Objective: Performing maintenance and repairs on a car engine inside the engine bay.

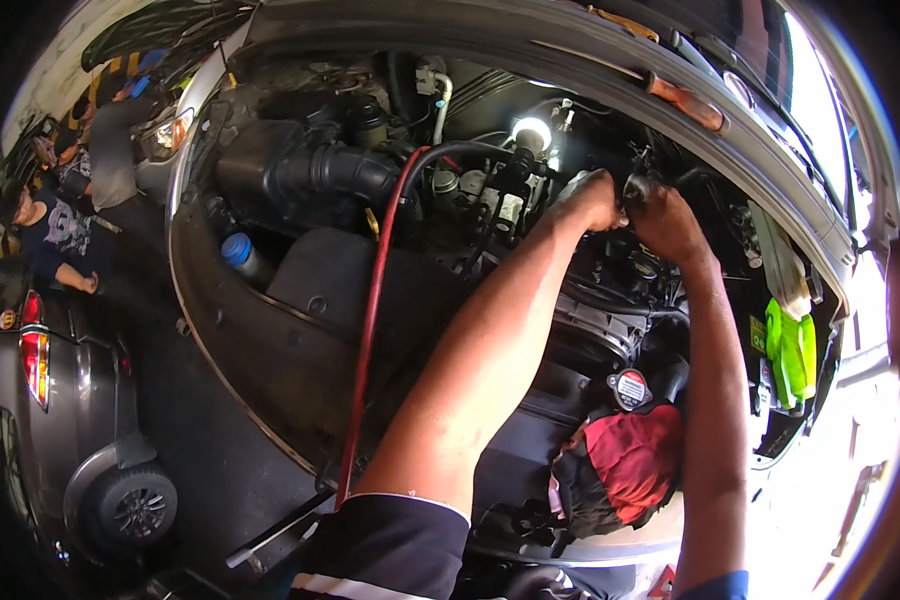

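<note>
Both of my arms reach deep into a car's engine bay. My left hand (592, 200) is closed, its fingers curled near the back of the engine, and what they hold is hidden. Close beside it on the right, my right hand (662, 215) is also closed, around something too dark and small to name. A thin metal piece (642, 158) rises just past the right hand's knuckles. Left of my hands a bright work lamp (531, 134) shines among the engine parts. Dark hoses and the engine top lie beneath my fingers.
A red hose (372, 300) runs along the left of my left arm. A red and black cloth (630, 465) lies at the front, below a radiator cap (630, 388). An orange-handled tool (686, 104) rests at the far edge. People (55, 225) and another car (65, 370) are at left.
</note>
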`<state>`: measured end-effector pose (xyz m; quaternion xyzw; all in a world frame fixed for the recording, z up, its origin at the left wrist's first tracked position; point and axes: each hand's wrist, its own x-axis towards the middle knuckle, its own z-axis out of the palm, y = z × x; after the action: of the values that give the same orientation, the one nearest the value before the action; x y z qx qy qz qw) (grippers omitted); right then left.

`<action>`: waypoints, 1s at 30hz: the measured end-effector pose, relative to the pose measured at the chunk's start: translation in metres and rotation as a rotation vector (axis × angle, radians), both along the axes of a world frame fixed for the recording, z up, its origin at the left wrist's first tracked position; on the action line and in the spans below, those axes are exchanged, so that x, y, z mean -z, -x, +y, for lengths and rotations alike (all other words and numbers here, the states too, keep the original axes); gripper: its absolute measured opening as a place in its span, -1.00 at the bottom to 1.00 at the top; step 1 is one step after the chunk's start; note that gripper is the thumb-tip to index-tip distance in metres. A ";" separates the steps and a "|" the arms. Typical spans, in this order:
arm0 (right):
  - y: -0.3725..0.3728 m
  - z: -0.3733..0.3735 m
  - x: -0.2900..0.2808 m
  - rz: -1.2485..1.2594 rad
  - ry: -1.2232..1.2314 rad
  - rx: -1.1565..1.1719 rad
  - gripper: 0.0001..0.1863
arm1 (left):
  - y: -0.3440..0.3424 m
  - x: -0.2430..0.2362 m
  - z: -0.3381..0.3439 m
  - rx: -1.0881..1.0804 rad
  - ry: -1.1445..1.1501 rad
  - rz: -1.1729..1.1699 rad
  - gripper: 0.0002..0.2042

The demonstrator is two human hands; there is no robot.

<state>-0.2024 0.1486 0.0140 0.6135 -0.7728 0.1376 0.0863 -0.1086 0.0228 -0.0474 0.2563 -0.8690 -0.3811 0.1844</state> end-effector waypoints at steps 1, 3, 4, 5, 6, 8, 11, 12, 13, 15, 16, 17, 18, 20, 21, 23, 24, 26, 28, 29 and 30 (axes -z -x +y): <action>0.000 -0.001 0.002 0.023 -0.016 0.055 -0.72 | 0.003 0.002 0.003 -0.064 0.103 0.008 -0.77; 0.002 -0.003 0.006 0.068 -0.036 0.146 -0.73 | 0.007 0.006 0.003 -0.063 0.028 0.036 -0.74; 0.004 -0.003 0.008 0.096 -0.044 0.200 -0.73 | 0.010 0.008 0.002 -0.064 -0.010 0.050 -0.73; 0.006 -0.002 0.010 0.043 0.011 0.166 -0.73 | 0.011 0.010 0.001 -0.101 0.018 0.024 -0.75; 0.010 -0.003 0.009 0.037 -0.033 0.114 -0.72 | 0.012 0.009 -0.002 -0.064 0.016 0.002 -0.76; 0.015 -0.003 0.008 0.028 -0.056 -0.020 -0.72 | 0.009 0.007 -0.007 0.090 -0.056 -0.018 -0.77; 0.014 -0.001 0.004 -0.026 -0.043 -0.140 -0.72 | -0.004 -0.002 -0.010 0.251 -0.281 -0.020 -0.81; 0.012 0.001 0.002 -0.060 -0.045 -0.116 -0.72 | -0.007 -0.006 -0.008 0.250 -0.308 -0.022 -0.81; 0.009 0.001 0.000 -0.090 -0.058 -0.062 -0.72 | -0.011 -0.010 -0.006 0.236 -0.339 -0.034 -0.82; 0.001 0.003 0.000 -0.011 -0.008 0.069 -0.71 | -0.015 -0.019 -0.002 0.239 -0.281 -0.053 -0.84; -0.002 0.003 0.001 0.041 0.001 0.151 -0.70 | -0.016 -0.023 -0.002 0.201 -0.290 -0.063 -0.83; -0.004 0.002 0.001 0.019 0.000 0.142 -0.70 | -0.016 -0.026 0.000 0.173 -0.318 -0.081 -0.83; -0.005 0.000 0.001 0.009 -0.009 0.133 -0.69 | -0.018 -0.028 0.000 0.139 -0.298 -0.100 -0.81; -0.004 -0.002 0.002 -0.034 -0.017 0.051 -0.66 | -0.020 -0.030 0.001 0.102 -0.153 -0.143 -0.78; -0.003 -0.001 0.003 -0.057 -0.026 0.000 -0.64 | -0.022 -0.029 0.001 0.108 -0.098 -0.082 -0.76; -0.002 0.000 0.004 -0.157 -0.038 -0.011 -0.70 | -0.023 -0.025 0.000 0.155 0.132 -0.006 -0.69; -0.002 0.000 0.003 -0.099 -0.081 -0.049 -0.66 | -0.023 -0.022 -0.001 0.092 0.091 -0.109 -0.63; -0.007 0.003 0.003 -0.164 -0.047 0.064 -0.60 | -0.022 -0.018 -0.005 0.072 0.212 -0.063 -0.62; -0.014 0.003 0.001 -0.038 -0.027 0.101 -0.62 | -0.015 -0.014 -0.014 0.112 -0.031 -0.134 -0.63; -0.015 0.000 0.000 -0.033 -0.066 0.115 -0.70 | -0.015 -0.010 -0.019 0.187 0.104 -0.139 -0.71; -0.016 0.001 0.001 -0.076 -0.017 0.096 -0.77 | -0.014 -0.004 -0.024 0.199 -0.148 -0.066 -0.75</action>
<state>-0.1865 0.1494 0.0132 0.5706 -0.8053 0.1500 0.0580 -0.0944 -0.0012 -0.0429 0.1943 -0.8651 -0.4520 0.0977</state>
